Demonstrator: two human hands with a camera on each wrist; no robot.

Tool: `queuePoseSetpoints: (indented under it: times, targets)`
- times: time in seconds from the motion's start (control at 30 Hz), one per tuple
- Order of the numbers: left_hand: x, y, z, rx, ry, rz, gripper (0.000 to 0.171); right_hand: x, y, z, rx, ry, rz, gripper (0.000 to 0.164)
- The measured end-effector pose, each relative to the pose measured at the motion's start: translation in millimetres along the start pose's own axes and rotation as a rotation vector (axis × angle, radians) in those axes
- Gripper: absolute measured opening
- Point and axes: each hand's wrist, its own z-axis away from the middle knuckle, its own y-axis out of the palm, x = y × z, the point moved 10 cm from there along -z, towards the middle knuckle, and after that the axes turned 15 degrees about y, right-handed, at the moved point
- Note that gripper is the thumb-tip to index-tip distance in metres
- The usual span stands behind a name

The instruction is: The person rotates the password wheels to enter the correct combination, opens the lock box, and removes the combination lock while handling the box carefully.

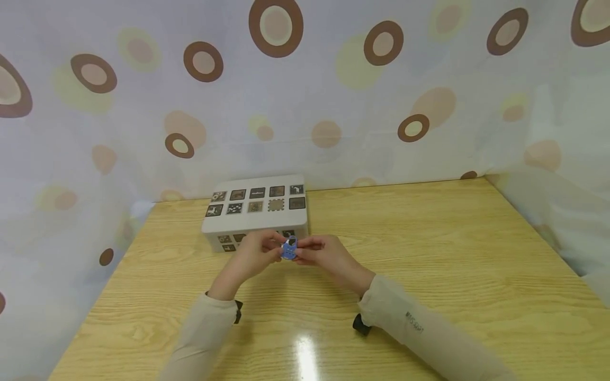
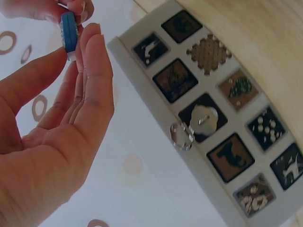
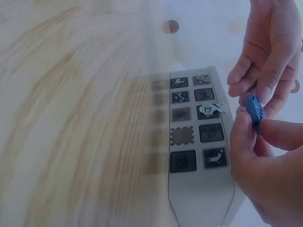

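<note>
A small blue padlock [image 1: 288,250] with a looped shackle is up in front of the white box, between both hands. My right hand [image 1: 329,257] pinches it between thumb and fingers from the right. From the left, my left hand [image 1: 254,255] holds its edge with thumb and fingertips. Seen edge-on in the left wrist view, the padlock [image 2: 69,32] has the left thumb tip at its lower end. In the right wrist view the right thumb and finger grip the padlock [image 3: 254,109] from both sides.
A white box [image 1: 254,224] with square picture prints stands at the back left of the wooden table [image 1: 405,238], lid down. Its front has a metal latch [image 2: 203,120]. Behind hangs a patterned curtain [image 1: 329,106], which also flanks the table at both sides.
</note>
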Motion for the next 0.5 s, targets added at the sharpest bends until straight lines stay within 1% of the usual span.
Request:
queuePoseSetpoints:
  times: [0.07, 0.17, 0.2, 0.37, 0.5]
  targets:
    - [-0.1, 4.6, -2.3, -0.008, 0.011, 0.037, 0.020, 0.1, -6.1, 2.3, -0.002, 0.001, 0.007, 0.026]
    - [3.7, 13.6, -6.3, -0.018, 0.003, 0.088, 0.019, -1.4, -16.4, 5.3, -0.013, 0.006, 0.016, 0.027]
    - [4.4, 16.9, -8.1, -0.020, 0.011, 0.100, 0.019, -1.7, -20.1, 6.3, -0.018, 0.004, 0.021, 0.027]
    - [7.9, 32.1, -16.9, -0.041, 0.033, 0.172, 0.019, -6.5, -40.5, 9.3, -0.079, 0.033, 0.034, 0.026]
    - [10.5, 42.2, -25.0, -0.070, 0.045, 0.208, 0.020, -7.8, -54.6, 8.9, -0.113, 0.042, 0.031, 0.025]
